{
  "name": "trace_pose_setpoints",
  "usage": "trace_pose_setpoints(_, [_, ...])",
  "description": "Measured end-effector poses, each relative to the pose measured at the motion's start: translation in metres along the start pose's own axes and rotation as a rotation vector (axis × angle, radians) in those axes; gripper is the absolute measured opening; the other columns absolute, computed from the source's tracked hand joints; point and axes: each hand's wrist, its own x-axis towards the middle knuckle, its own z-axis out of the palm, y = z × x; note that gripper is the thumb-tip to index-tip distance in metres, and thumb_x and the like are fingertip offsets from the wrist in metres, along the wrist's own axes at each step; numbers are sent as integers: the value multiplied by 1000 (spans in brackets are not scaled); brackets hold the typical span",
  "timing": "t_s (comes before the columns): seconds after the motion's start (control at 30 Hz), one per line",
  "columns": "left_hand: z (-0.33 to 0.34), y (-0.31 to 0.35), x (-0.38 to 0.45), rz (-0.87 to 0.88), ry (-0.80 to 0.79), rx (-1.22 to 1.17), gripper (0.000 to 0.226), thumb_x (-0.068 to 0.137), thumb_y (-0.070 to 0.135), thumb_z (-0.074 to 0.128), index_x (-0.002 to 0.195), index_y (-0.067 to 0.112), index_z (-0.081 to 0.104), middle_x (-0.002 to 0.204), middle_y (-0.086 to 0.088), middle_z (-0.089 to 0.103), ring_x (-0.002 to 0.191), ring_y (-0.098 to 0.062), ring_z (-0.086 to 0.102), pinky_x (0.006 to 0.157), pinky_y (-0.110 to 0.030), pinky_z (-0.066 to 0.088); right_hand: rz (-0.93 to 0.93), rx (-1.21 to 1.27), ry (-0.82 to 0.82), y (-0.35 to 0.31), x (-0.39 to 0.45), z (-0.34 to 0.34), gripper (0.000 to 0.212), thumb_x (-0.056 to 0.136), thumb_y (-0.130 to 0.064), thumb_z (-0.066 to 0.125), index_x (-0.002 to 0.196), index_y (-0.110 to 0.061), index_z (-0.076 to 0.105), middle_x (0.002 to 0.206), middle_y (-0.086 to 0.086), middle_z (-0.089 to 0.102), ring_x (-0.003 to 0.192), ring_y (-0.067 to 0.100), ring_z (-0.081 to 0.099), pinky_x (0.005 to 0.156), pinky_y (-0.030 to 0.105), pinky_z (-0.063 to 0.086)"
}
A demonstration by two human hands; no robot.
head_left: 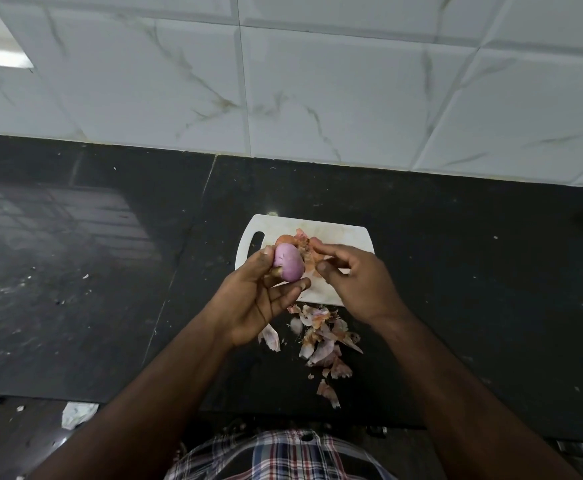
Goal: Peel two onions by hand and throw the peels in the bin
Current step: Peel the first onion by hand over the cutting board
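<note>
Midway through peeling, by the look of it; purple onion (288,262) nearly bare, gripped in left hand (258,299) above white cutting board (348,233); right hand (355,282) just beside, fingers curled, possibly pinching a peel, hard to tell; unpeeled onion (284,239) on board behind; loose peels (321,336) scattered on black counter (473,289); next likely: strip remaining skin near root; no bin visible; no legible writing.
</note>
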Motion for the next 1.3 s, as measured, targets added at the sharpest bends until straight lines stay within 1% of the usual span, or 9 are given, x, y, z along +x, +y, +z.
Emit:
trace_pose_setpoints(0.13, [6,0,0,16,15,181,41,103,43,46,126,13,62,89,-11,73,71,-20,72,57,-24,58,-57,79,-150,-14,3,7,55,84,-34,77,136,-30,60,141,-12,58,116,-9,56,102,18,45])
trace_pose_setpoints(0.3, [7,2,-1,82,59,308,40,102,47,48,120,14,61,82,-7,72,68,-18,68,54,-23,55,-67,185,-28,-13,1,19,49,79,-14,81,126,-16,67,118,-22,62,101,-26,54,91,3,41])
trace_pose_setpoints(0.47, [8,2,0,89,82,259,41,102,45,49,120,10,59,80,-10,71,66,-17,68,53,-23,55,-94,285,170,-13,-1,31,23,77,-9,82,99,-13,77,99,-15,71,103,-8,64,100,25,50])
trace_pose_setpoints(0.57, [7,3,-1,20,64,155,48,105,45,43,122,3,61,80,-13,71,62,-17,67,52,-22,55,-63,451,112,-13,-1,27,25,79,-6,80,100,-19,76,106,-5,76,109,9,68,95,33,56])
trace_pose_setpoints(0.8, [3,7,1,-17,4,129,51,104,46,43,124,2,62,95,-17,73,73,-19,70,59,-22,58,-90,384,171,-12,-2,24,25,82,-2,77,92,-25,77,95,-8,77,99,7,71,91,27,56])
trace_pose_setpoints(1.0, [-7,6,0,18,-75,70,34,105,17,42,122,-5,61,114,-27,70,95,-32,74,72,-29,63,96,452,219,-10,2,18,21,91,-6,65,96,-25,73,88,-5,75,80,8,69,75,33,59])
trace_pose_setpoints(1.1, [-4,3,1,97,-1,238,25,102,18,50,109,-1,65,98,-22,74,83,-28,76,65,-26,62,85,283,-38,-6,3,14,41,87,-32,75,125,-36,64,113,-17,68,99,6,67,86,35,59])
trace_pose_setpoints(1.2, [0,3,2,253,90,544,22,101,21,55,97,1,64,82,-17,75,68,-24,75,57,-27,60,48,273,-140,-8,0,15,59,77,-28,84,132,-29,62,120,-31,62,110,5,66,90,28,57])
trace_pose_setpoints(1.3, [1,5,3,414,121,772,29,101,22,55,92,-5,61,71,-17,71,53,-18,69,50,-30,54,181,557,-139,-11,-3,15,40,79,-27,79,118,-19,72,110,-6,74,103,16,70,82,30,57])
